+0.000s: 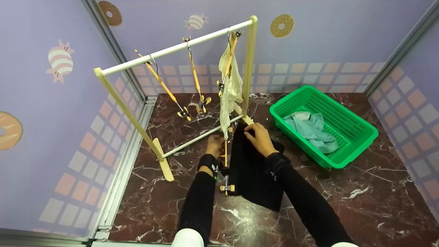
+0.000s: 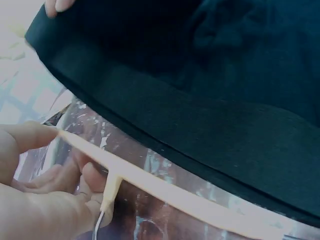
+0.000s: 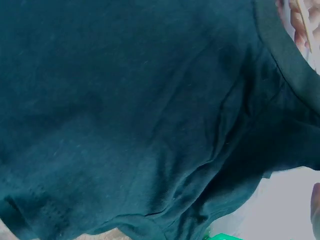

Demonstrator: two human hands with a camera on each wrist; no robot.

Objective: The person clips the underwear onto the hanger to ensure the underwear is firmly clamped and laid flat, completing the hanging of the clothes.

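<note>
Currently: left hand (image 1: 215, 145) pinches wooden clip hanger (image 2: 150, 182); right hand (image 1: 261, 139) grips black garment (image 1: 252, 171) by its waistband, on marble surface (image 1: 343, 202) nr drying rack (image 1: 178, 48). Step: clipping garment to hanger. Next, prob.: align hem w/ clips.

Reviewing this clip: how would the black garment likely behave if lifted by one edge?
Probably floppy: the black garment drapes in soft folds below the right hand. Likely light, since that hand alone holds its top edge. It seems apt to slip off the wooden hanger in the left hand unless clipped.
</note>
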